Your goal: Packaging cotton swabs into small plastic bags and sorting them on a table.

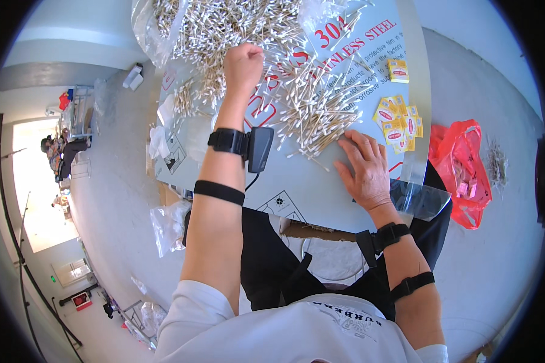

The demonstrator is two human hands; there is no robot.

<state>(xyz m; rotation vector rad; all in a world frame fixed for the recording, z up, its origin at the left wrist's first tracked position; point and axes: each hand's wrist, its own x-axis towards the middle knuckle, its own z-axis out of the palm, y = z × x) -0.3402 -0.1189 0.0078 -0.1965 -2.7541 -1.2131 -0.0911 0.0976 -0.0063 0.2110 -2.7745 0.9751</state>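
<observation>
A large heap of cotton swabs [297,91] with white tips and pale sticks covers the far part of a grey metal table [321,187]. My left hand [243,63] is raised over the heap, closed in a fist; I cannot see whether swabs are inside it. My right hand [363,166] rests flat on the table with fingers spread, fingertips touching the near edge of the swab heap. Both forearms wear black straps, and a black device [259,148] hangs at my left wrist.
Several small yellow and red boxes [399,124] lie at the table's right side. A clear plastic bag [157,27] holds more swabs at the far left. A red plastic bag [466,169] lies on the floor to the right. People sit far off at the left.
</observation>
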